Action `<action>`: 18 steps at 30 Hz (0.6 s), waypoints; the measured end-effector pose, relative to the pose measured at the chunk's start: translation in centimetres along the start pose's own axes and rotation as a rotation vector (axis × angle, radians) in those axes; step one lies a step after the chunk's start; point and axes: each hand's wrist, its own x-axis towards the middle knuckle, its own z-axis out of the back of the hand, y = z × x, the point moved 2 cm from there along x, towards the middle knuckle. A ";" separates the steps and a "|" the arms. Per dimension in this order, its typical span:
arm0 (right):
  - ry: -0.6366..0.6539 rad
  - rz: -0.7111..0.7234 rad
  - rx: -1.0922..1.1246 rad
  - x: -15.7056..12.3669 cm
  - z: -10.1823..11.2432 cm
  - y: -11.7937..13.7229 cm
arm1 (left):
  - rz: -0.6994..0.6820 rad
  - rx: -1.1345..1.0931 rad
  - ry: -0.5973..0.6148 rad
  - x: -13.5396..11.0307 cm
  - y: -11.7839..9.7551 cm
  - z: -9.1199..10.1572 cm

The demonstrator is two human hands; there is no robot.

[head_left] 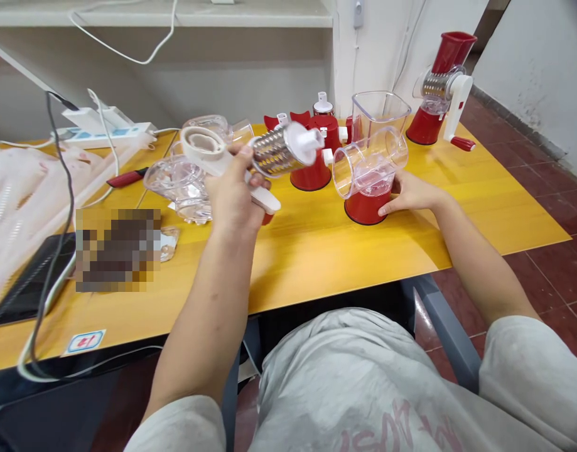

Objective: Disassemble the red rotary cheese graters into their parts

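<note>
My left hand (236, 191) is closed around a white crank handle (201, 144) with a ring-shaped end. A metal grater drum (274, 150) with a white plastic end juts out to the right from the same fingers; whether it is joined to the handle I cannot tell. My right hand (410, 191) grips the red base (366, 206) of a rotary grater standing upright on the table. Above that base sits its clear plastic body (375, 154), with a round side opening facing left and a square hopper on top.
An assembled red grater (441, 94) stands at the back right. Behind my hands are red bases (311, 176) and, to the left, clear plastic housings (191, 182). A red-handled tool (128, 178), a power strip (109, 135), cables and a black tablet (29, 276) lie on the left.
</note>
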 end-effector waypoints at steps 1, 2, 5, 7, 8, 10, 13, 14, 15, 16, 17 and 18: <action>0.002 -0.001 -0.005 0.0 0.0 -0.1 | -0.026 -0.033 -0.015 0.1 -0.5 0.1; 0.007 -0.001 -0.007 0.0 0.0 -0.2 | -0.047 -0.068 -0.025 0.2 -0.9 0.1; 0.030 0.009 -0.001 0.0 -0.7 -0.2 | -0.064 -0.101 -0.042 0.1 -0.3 -0.2; 0.057 0.025 -0.001 -0.1 -1.7 0.0 | -0.058 -0.094 -0.023 -0.2 0.9 -0.8; 0.070 0.038 0.005 -0.1 -2.2 0.2 | -0.055 -0.101 0.003 -0.3 1.5 -1.1; 0.114 0.071 0.035 0.0 -3.0 0.6 | -0.056 -0.114 0.062 -0.7 2.5 -1.7; 0.210 0.087 0.079 0.1 -2.4 0.8 | -0.076 -0.087 0.111 -1.2 3.1 -2.2; 0.210 0.087 0.084 0.1 -1.6 0.9 | -0.085 -0.078 0.119 -1.4 3.1 -2.3; 0.174 0.096 0.093 0.2 -0.5 1.0 | -0.093 -0.074 0.121 -1.4 3.2 -2.3; 0.101 0.116 0.107 0.3 0.8 1.1 | -0.099 -0.069 0.120 -1.5 3.2 -2.2; 0.003 0.145 0.129 0.5 2.1 1.4 | -0.102 -0.061 0.114 -1.4 3.2 -2.2; -0.113 0.179 0.150 0.8 3.5 1.8 | -0.103 -0.050 0.106 -1.3 3.3 -2.2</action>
